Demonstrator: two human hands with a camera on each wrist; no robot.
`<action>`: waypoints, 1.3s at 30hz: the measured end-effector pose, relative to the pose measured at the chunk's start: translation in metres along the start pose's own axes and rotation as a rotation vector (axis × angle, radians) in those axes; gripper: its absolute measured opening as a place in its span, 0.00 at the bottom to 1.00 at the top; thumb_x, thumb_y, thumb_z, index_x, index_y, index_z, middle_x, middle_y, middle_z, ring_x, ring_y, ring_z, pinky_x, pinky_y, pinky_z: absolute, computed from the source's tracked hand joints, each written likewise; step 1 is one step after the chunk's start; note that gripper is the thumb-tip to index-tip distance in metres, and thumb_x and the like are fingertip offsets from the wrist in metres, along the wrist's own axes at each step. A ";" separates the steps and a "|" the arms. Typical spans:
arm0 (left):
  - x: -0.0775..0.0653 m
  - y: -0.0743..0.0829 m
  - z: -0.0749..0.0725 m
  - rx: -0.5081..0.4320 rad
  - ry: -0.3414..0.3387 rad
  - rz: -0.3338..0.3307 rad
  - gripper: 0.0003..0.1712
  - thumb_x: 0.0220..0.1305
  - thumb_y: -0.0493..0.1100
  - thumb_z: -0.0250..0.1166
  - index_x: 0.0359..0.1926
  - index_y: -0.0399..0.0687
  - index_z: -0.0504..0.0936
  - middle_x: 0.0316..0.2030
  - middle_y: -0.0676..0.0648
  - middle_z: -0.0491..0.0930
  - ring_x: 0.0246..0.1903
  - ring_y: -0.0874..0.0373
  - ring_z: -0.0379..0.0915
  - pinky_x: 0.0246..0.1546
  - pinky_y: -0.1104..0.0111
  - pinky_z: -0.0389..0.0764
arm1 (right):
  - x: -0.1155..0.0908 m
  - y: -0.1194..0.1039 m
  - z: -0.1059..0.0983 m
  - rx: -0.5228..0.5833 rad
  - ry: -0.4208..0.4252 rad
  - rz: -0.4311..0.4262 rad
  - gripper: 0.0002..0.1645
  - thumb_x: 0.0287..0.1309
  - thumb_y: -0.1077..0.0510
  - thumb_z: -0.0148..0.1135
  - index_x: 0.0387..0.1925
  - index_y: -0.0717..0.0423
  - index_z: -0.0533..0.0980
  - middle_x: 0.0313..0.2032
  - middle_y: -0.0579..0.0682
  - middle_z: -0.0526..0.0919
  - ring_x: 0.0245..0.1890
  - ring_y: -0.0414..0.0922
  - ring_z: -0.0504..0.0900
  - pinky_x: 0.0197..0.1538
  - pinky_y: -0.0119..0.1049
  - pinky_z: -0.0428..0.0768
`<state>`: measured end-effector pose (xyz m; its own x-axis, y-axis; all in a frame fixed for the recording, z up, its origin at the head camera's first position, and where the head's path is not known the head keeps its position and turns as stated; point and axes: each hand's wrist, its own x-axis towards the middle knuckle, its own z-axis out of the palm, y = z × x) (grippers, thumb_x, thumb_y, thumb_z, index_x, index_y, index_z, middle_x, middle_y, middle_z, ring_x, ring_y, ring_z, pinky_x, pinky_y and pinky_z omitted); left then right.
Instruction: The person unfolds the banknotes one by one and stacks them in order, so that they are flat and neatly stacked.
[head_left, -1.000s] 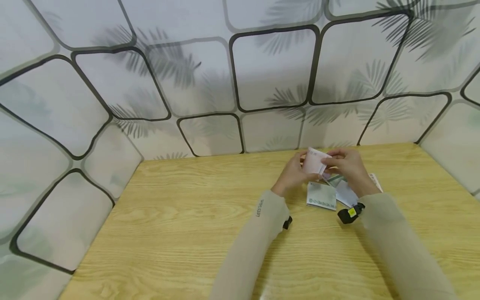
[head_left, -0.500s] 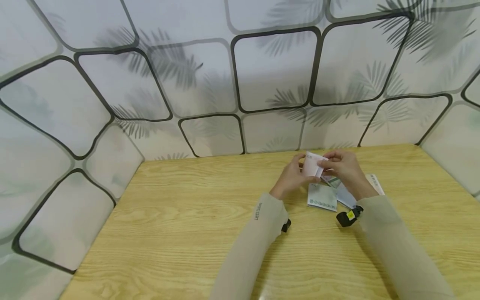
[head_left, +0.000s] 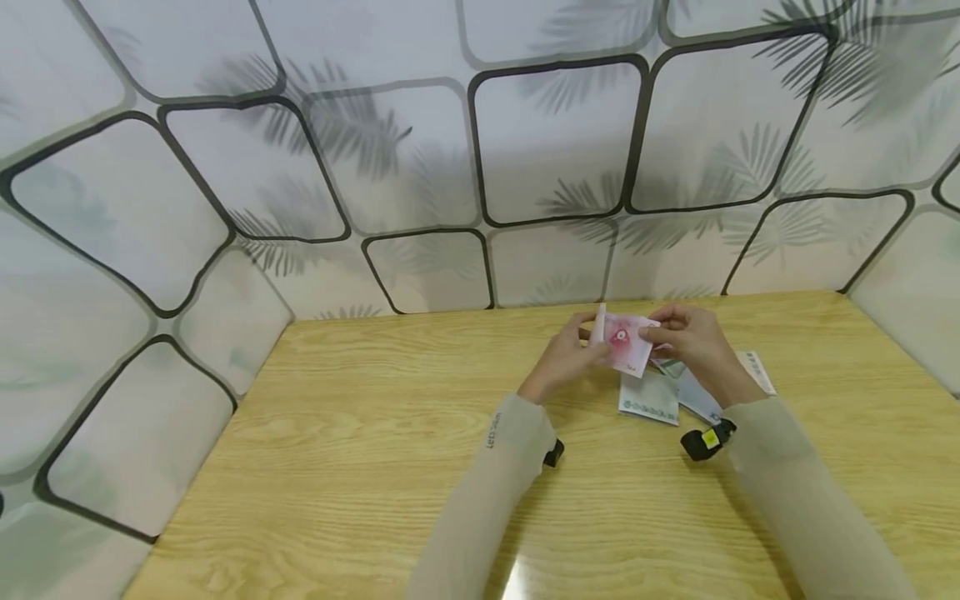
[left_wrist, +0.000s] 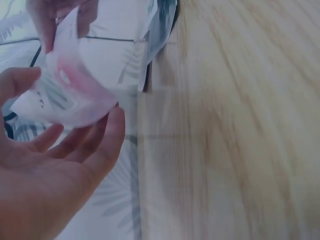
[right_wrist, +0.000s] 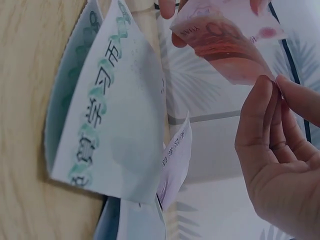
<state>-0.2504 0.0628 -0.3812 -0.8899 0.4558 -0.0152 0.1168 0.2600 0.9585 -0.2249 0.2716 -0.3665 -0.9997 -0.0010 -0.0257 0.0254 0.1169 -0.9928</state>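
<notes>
Between both hands, a pink paper banknote (head_left: 628, 350) is held above the table, partly unfolded with its printed face showing. The left hand (head_left: 557, 362) holds its left end, where a fold stands up, between thumb and fingers. In the left wrist view the banknote (left_wrist: 75, 95) bends in a curve over the fingertips. The right hand (head_left: 696, 346) pinches the other edge; the right wrist view shows thumb and index finger meeting on the banknote (right_wrist: 235, 55). Below them lies a folded green banknote (head_left: 649, 398), seen close up with dark characters on the green banknote (right_wrist: 112, 110).
A bluish folded note (head_left: 697, 396) lies beside the green one, partly under the right wrist. Farther right is a white printed note (head_left: 757, 372). The wooden table (head_left: 375, 450) meets a patterned wall covering (head_left: 555, 142) close behind the hands.
The pink banknote has gone from folded small to spread wider, its pink printed face now showing. The left hand has shifted left, away from the right hand, which stays nearly in place.
</notes>
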 end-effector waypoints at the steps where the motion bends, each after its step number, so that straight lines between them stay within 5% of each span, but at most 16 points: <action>1: -0.001 -0.001 -0.002 -0.026 -0.009 -0.004 0.37 0.69 0.42 0.65 0.76 0.46 0.62 0.53 0.42 0.76 0.41 0.55 0.77 0.48 0.58 0.84 | 0.000 0.000 0.000 -0.004 -0.004 0.000 0.08 0.69 0.68 0.60 0.46 0.68 0.71 0.28 0.39 0.83 0.28 0.37 0.82 0.34 0.32 0.85; 8: -0.007 -0.004 -0.020 -0.182 -0.035 -0.005 0.34 0.74 0.39 0.58 0.77 0.45 0.59 0.61 0.37 0.72 0.51 0.44 0.78 0.53 0.53 0.83 | -0.002 0.003 0.000 -0.053 -0.033 -0.016 0.12 0.70 0.67 0.59 0.50 0.73 0.72 0.29 0.40 0.83 0.27 0.39 0.82 0.33 0.36 0.87; 13: -0.013 -0.004 -0.034 -0.161 0.027 0.044 0.29 0.74 0.38 0.57 0.73 0.40 0.64 0.56 0.37 0.77 0.47 0.49 0.78 0.46 0.62 0.84 | -0.005 0.005 0.002 -0.089 -0.030 -0.029 0.16 0.71 0.65 0.59 0.53 0.75 0.71 0.29 0.40 0.82 0.28 0.39 0.81 0.33 0.34 0.86; 20: -0.019 -0.010 -0.054 -0.063 0.120 0.067 0.21 0.74 0.36 0.59 0.64 0.35 0.76 0.48 0.41 0.80 0.45 0.55 0.76 0.41 0.69 0.80 | -0.009 0.005 0.004 -0.075 -0.028 -0.056 0.09 0.71 0.64 0.60 0.48 0.66 0.75 0.29 0.39 0.81 0.29 0.39 0.80 0.31 0.34 0.86; 27: -0.028 -0.015 -0.068 -0.128 0.113 0.060 0.13 0.72 0.33 0.61 0.55 0.33 0.79 0.34 0.49 0.75 0.31 0.61 0.71 0.27 0.71 0.80 | -0.010 0.002 0.006 -0.070 -0.025 -0.030 0.15 0.73 0.61 0.58 0.54 0.68 0.73 0.34 0.40 0.80 0.31 0.39 0.79 0.33 0.34 0.85; 33: -0.035 -0.013 -0.073 -0.172 0.128 0.073 0.15 0.73 0.33 0.61 0.58 0.32 0.79 0.36 0.48 0.75 0.31 0.61 0.71 0.24 0.74 0.80 | -0.012 0.003 0.005 0.016 -0.120 0.003 0.17 0.72 0.64 0.58 0.57 0.69 0.69 0.35 0.42 0.83 0.30 0.39 0.81 0.33 0.33 0.85; 39: -0.039 -0.013 -0.077 -0.199 0.116 0.078 0.15 0.72 0.32 0.61 0.57 0.30 0.78 0.35 0.48 0.75 0.31 0.61 0.71 0.27 0.72 0.83 | -0.016 0.006 0.004 0.136 -0.159 0.007 0.06 0.70 0.66 0.60 0.44 0.54 0.78 0.34 0.45 0.84 0.30 0.40 0.82 0.31 0.34 0.85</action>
<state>-0.2516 -0.0244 -0.3715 -0.9275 0.3644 0.0832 0.1086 0.0496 0.9929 -0.2089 0.2685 -0.3729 -0.9865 -0.1589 -0.0404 0.0438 -0.0180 -0.9989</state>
